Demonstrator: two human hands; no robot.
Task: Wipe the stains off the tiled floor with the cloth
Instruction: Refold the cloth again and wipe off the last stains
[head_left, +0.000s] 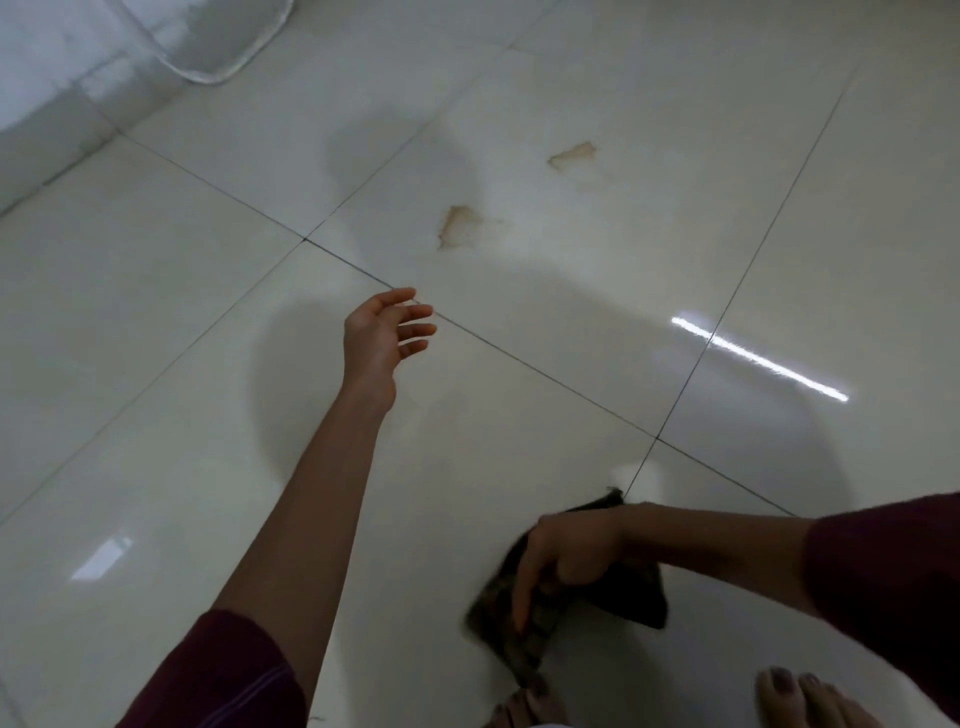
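Two brownish stains mark the pale glossy tiled floor (156, 332): a nearer stain (457, 224) and a farther stain (571, 155) up and to the right. My left hand (384, 332) hovers over the floor below the nearer stain, fingers spread, holding nothing. My right hand (563, 553) is at the lower right, fingers closed on a dark cloth (524, 631) that lies on the floor near my feet. The hand covers the cloth's middle part.
Bare toes (810, 699) show at the bottom right, more toes (519, 709) just below the cloth. A white rounded object (208, 41) stands at the top left beside a white wall base (47, 150). Dark grout lines cross the tiles.
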